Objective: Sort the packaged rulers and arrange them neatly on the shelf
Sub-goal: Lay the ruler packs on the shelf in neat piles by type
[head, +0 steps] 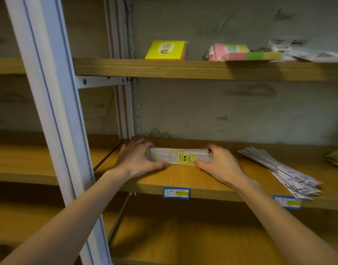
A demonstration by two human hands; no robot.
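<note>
Ruler pack stack (180, 156) sits near shelf (193, 180) back-left corner. Left hand (135, 159) & right hand (217, 163) curl fingers round its ends, thumbs at front. Prob. light, stiff, slick plastic; grip by ends.

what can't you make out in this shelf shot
All in the head view:
- Ruler stack: both ends hidden by the left hand and right hand; the count of packs cannot be told.
- Ruler label print: too small and blurred to read.
- Shelf tags: writing too small.
- Fanned packs: blurred.
- White packets on the upper shelf: cut off by the right edge.
</note>
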